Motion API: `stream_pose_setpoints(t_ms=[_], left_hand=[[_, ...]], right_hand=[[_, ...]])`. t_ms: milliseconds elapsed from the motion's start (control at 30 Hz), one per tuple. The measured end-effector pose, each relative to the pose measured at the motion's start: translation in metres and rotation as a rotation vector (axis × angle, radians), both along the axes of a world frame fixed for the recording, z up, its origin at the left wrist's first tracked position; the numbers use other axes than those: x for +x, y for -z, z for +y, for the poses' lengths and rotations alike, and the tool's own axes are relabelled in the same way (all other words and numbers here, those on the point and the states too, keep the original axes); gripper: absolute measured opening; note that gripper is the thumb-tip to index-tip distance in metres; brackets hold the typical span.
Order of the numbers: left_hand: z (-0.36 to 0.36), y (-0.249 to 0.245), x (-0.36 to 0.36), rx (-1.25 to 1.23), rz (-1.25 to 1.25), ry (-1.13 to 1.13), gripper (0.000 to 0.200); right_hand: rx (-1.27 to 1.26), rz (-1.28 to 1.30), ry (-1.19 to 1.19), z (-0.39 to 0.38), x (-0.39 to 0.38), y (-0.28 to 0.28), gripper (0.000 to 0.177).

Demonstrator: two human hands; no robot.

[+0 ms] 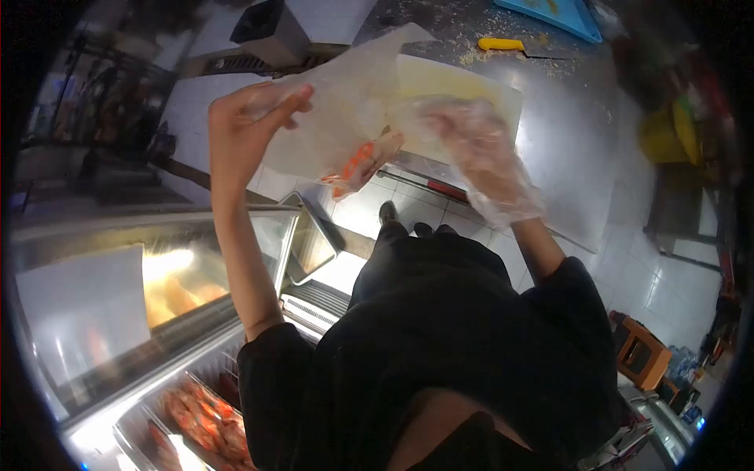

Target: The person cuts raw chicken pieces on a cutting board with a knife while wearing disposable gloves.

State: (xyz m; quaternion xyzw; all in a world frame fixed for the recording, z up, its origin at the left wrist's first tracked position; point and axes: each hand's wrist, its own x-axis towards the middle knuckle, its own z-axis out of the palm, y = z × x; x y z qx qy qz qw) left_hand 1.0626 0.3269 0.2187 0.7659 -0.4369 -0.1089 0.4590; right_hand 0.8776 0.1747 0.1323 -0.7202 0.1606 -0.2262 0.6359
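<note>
My bare left hand (255, 125) pinches the edge of a thin, translucent plastic bag (345, 98), raised in front of me. Orange-red print (360, 161) shows on the bag's lower part, which hangs crumpled. My right hand (475, 145) wears a loose clear plastic glove, close to the right of the bag; its fingers are blurred and partly hidden by the glove. Behind both hands lies a pale cutting board (499, 94) on the metal worktop (561, 149).
A yellow-handled knife (503, 45) lies among crumbs near a blue tray (561, 16). At lower left, a glass-fronted display case (188, 275) holds trays of reddish meat (204, 416). A yellow bucket (667, 133) and brown crate (642, 353) are on the right.
</note>
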Motion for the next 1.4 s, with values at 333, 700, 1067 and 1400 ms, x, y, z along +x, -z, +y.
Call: stream_pose_setpoints(t_ms=[333,700,1067,1400], left_hand=[[-0.041,0.079,0.062,-0.014,-0.138,0.416,0.015],[-0.038,0.109,0.089,-0.024,0.172,0.331,0.014],[-0.054,0.109,0.093,-0.036,0.144,0.242,0.012],[-0.057,0.106,0.084,-0.005,0.205,0.187,0.017]], right_hand=[[-0.889,0.559,-0.046,-0.016,0.154,0.117,0.014],[-0.710,0.614,-0.209,-0.013,0.184,0.144,0.015],[-0.645,0.531,-0.246,-0.012,0.179,0.136,0.016],[-0.562,0.572,-0.200,-0.011,0.183,0.122,0.018]])
